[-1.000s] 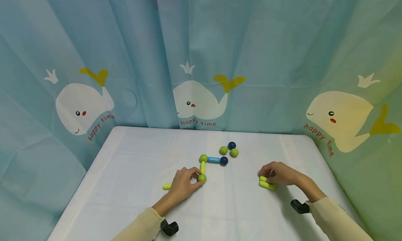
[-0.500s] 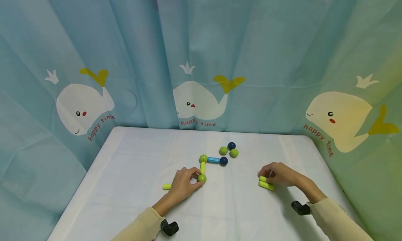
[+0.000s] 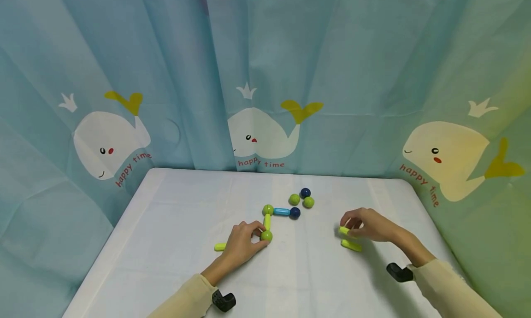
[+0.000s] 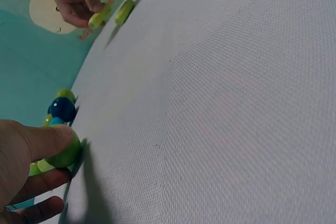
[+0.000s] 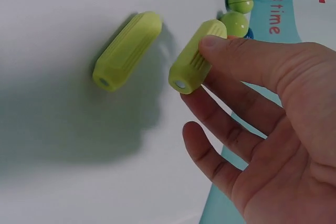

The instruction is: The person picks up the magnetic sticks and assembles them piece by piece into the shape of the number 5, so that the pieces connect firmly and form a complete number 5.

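Observation:
My left hand [image 3: 242, 244] pinches a green ball [image 3: 266, 235] between thumb and fingers. That ball sits at the near end of a yellow-green rod [image 3: 267, 222], whose far end meets another green ball [image 3: 268, 209]. From there a light blue rod [image 3: 281, 211] runs right to a dark blue ball [image 3: 295, 212]. Over on the right, my right hand [image 3: 371, 225] grips a yellow-green magnetic rod [image 5: 193, 59] between thumb and fingers, held just above the table. A matching yellow-green rod [image 5: 127, 51] lies on the cloth beside it.
Behind the joined pieces lie two loose green balls [image 3: 309, 202] and a dark blue ball [image 3: 305, 192]. Another yellow-green rod [image 3: 220, 247] is partly hidden behind my left hand. The white table [image 3: 186, 203] backs onto a blue whale-print curtain [image 3: 365, 78].
My right hand has lifted one yellow-green rod off the table, away from the one beside it. The left hand has stayed on its green ball.

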`<state>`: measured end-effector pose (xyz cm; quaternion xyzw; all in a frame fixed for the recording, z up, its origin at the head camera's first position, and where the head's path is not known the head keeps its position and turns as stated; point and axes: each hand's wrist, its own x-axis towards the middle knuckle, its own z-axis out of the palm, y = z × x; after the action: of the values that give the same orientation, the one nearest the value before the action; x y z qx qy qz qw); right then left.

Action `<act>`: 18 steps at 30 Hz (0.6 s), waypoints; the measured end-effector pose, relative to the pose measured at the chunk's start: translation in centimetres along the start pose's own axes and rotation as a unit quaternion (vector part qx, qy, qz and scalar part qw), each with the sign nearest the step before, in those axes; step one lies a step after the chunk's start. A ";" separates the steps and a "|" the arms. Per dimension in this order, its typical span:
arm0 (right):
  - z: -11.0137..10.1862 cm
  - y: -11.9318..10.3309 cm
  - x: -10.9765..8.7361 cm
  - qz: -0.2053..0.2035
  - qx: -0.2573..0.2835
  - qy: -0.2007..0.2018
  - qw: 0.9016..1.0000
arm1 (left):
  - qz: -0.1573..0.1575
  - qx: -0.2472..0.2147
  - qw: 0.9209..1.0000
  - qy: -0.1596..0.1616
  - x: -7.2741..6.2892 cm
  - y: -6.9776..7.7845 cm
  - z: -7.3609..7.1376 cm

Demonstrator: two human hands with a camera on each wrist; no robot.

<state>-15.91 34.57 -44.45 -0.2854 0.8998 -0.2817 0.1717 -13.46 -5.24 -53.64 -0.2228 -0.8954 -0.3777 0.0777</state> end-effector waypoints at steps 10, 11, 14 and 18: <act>-0.3 -1.0 0.9 -0.003 0.017 -0.004 1.000 | 0.001 -0.003 1.000 -0.002 0.0 0.0 0.0; -0.3 -1.1 1.1 -0.003 0.020 -0.006 1.000 | 0.002 -0.004 1.000 -0.002 0.0 -0.1 0.0; -0.3 -1.7 1.8 -0.004 0.028 -0.013 1.000 | 0.002 -0.006 1.000 -0.004 0.0 -0.1 0.0; -0.4 -2.6 2.9 -0.011 0.033 -0.023 0.999 | 0.001 -0.008 1.000 -0.004 0.0 -0.1 0.0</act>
<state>-17.26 31.22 -42.99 -0.2960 0.8826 -0.3065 0.1987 -13.51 -5.30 -53.64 -0.2262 -0.8923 -0.3838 0.0727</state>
